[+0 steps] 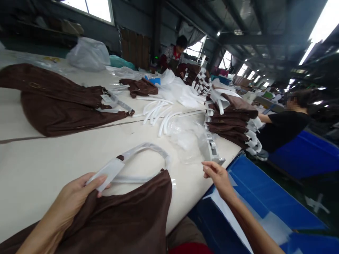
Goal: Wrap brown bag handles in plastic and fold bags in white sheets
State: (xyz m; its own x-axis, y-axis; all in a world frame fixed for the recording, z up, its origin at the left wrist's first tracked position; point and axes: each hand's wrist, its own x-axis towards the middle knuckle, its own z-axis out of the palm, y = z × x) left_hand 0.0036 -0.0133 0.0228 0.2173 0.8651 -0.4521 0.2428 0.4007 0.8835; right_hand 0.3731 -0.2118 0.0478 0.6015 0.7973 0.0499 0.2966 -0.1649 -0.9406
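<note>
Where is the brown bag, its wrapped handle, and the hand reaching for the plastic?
brown bag (pixel 127 215): head view, middle of its brown cloth.
wrapped handle (pixel 148 148): head view, top of the loop.
right hand (pixel 215 174): head view, back of the hand.

Matt brown suede-like cloth bag (pixel 124 215), handle (pixel 143 150) in glossy clear plastic wrap, on smooth cream table (pixel 53 158).

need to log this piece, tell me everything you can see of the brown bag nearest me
The brown bag looks like soft suede-like cloth, lying flat and slack on the cream table, hanging over its near edge. Its looped handle is wrapped in white protective film. The left hand pinches the wrapped handle end against the bag; the right hand is apart.
</note>
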